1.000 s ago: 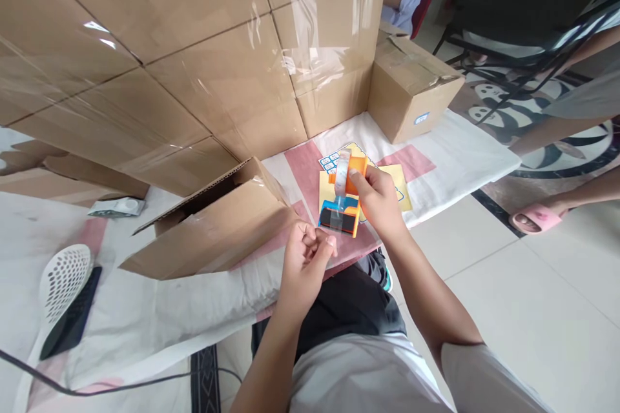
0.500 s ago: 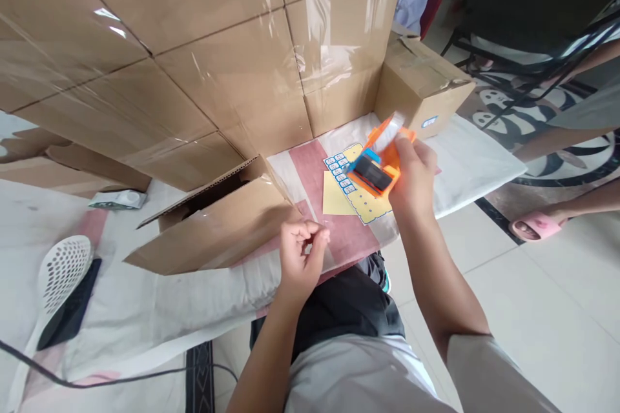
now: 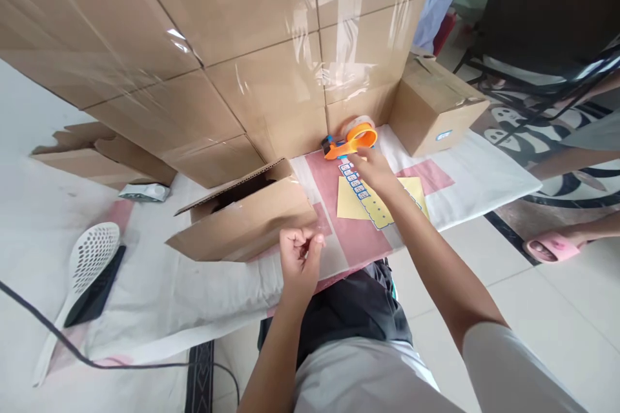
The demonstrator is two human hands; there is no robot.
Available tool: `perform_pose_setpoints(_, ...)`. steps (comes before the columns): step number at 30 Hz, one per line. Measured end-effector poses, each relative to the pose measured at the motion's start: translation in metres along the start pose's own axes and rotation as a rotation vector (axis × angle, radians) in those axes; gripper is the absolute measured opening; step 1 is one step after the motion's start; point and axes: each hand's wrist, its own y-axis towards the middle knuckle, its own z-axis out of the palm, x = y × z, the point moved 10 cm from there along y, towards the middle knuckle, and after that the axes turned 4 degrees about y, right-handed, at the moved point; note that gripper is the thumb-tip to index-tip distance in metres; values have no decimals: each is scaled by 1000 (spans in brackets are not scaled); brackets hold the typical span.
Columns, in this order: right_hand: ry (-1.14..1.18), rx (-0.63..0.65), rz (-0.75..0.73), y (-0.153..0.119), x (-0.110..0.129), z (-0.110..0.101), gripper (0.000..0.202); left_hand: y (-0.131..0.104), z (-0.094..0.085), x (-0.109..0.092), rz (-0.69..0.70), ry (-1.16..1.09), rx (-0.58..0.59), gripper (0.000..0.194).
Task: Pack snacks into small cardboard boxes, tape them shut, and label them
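The orange tape dispenser [image 3: 361,137] rests on the table against the stacked boxes. My right hand [image 3: 369,168] is just in front of it, fingers reaching toward its lower edge; whether they still touch it is hard to make out. Beneath my right hand and forearm lie a yellow sheet [image 3: 349,200] and a sticker card with blue-edged labels [image 3: 356,185]. My left hand [image 3: 301,257] is closed in a pinch near the table's front edge, and what it holds is too small to name. Left of it stands an open carton [image 3: 247,219] with raised flaps.
Tall taped boxes [image 3: 261,77] line the back. A closed carton [image 3: 436,106] sits at the right end. To the left are a white skimmer [image 3: 94,255], a small packet [image 3: 144,191] and a cable [image 3: 145,366]. Another person's pink slipper [image 3: 552,247] is at right.
My right hand has moved the tape dispenser back and left and set it down by the boxes. My left hand keeps its pinch. The view has shifted slightly.
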Motion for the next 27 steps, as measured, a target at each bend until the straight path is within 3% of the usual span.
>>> perform_pose_setpoints(3, 53, 481, -91, -73, 40, 36, 25, -2, -8, -3, 21, 42, -8, 36)
perform_pose_setpoints(6, 59, 696, -143, -128, 74, 57, 15, -5, -10, -8, 46, 53, 3, 34)
perform_pose_setpoints(10, -62, 680, -228, -143, 106, 62, 20, -7, -16, -12, 29, 35, 8, 36)
perform_pose_setpoints(13, -199, 557, -392, -133, 137, 51, 25, -6, -30, -15, -27, 14, -27, 32)
perform_pose_setpoints(16, -258, 495, -470, -127, 158, 48, 11, -6, -48, -28, 17, 21, -65, 27)
perform_pose_setpoints(22, -207, 887, -325, -146, 146, 99, 13, -10, -60, -49, 213, 36, -56, 24)
perform_pose_setpoints(25, -209, 921, -316, -148, 143, 108, 15, -10, -62, -47, 214, 58, -61, 24)
perform_pose_setpoints(27, -240, 878, -368, -145, 147, 106, 16, -11, -64, -45, 131, 113, -47, 23)
